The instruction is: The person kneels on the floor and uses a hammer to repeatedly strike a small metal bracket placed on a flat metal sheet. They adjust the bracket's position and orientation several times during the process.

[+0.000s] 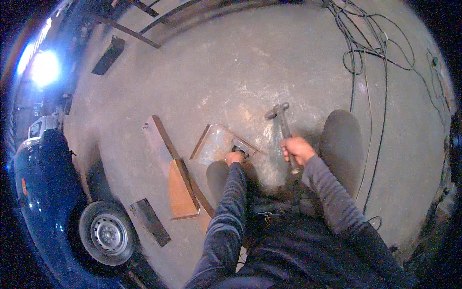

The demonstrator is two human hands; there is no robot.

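Note:
My right hand (299, 149) is closed round the handle of a ball-peen hammer (284, 125). The hammer is raised over the floor, its head pointing away from me. My left hand (234, 157) is closed at the near side of a bent sheet-metal piece (214, 142) with folded edges and worn, greyish paint. A small dark object (239, 146) shows at those fingers; its kind is not clear. The sheet-metal piece lies in front of my left knee, to the left of the hammer.
Left of my left arm lie a long angled metal piece (161, 132), a rusty brown panel (182, 190) and a dark block (150, 221). A blue car (43, 192) with a wheel (107, 233) stands at far left. Another block (109, 55) and loose cables (385, 96) lie farther off.

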